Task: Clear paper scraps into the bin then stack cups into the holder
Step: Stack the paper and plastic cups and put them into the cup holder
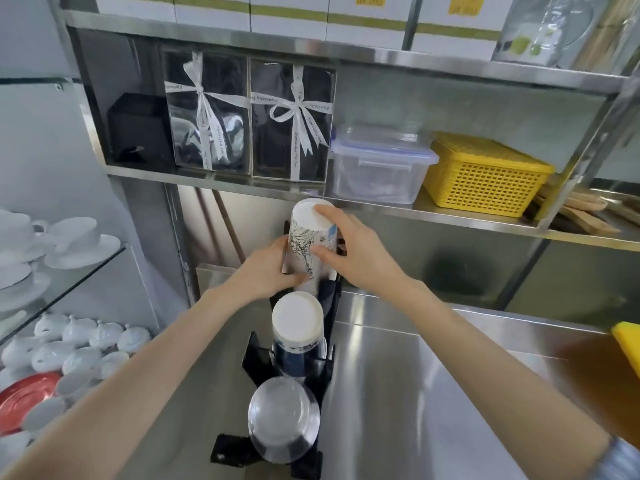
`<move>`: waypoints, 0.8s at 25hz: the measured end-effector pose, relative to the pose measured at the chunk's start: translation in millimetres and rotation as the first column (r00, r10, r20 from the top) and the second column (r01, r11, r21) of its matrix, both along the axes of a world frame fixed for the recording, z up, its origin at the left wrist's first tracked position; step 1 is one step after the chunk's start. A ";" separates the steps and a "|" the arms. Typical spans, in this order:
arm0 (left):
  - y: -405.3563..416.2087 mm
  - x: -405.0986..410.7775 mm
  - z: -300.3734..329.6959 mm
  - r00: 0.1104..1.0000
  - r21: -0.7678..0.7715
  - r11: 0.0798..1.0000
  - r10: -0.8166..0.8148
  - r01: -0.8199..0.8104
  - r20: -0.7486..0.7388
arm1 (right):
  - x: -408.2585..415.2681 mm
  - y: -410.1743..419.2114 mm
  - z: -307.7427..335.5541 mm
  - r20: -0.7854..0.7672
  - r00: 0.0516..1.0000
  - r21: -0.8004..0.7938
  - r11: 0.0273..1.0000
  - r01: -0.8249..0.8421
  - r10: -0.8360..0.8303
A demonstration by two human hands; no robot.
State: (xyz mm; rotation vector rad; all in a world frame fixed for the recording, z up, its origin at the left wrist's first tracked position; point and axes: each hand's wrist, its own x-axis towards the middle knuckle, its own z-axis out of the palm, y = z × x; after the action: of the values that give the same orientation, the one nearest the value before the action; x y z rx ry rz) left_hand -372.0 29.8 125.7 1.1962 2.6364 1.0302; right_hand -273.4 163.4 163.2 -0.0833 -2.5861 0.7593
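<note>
- Both hands hold the far cup stack (309,244), upside down in the back slot of the black holder (330,355).
- Left hand (273,271) is wrapped around the stack's lower left side, fingers pressed on the printed wall.
- Right hand (353,254) clasps the right side, thumb across the front, a fingertip on the white base on top.
- Nearer than both grips, a second stack (298,327) sits in the middle slot; nearer again, clear cups (283,424) fill the front slot.
- The holder stands on the steel bench (433,393), right of and below the hands.
- A yellow basket (485,171) sits on the shelf, up and right of the right grip.
</note>
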 end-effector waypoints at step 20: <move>-30.9 45.6 46.3 0.903 -0.272 0.959 -0.050 -0.076 -0.427 | 44.0 -6.7 -7.9 0.044 0.982 0.327 0.932 0.158 -0.183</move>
State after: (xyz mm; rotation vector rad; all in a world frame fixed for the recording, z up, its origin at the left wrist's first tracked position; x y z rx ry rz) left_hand -326.4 -1.1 172.0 1.4756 2.9794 0.3891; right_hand -229.4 156.7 155.3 -0.2361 -2.6931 0.2688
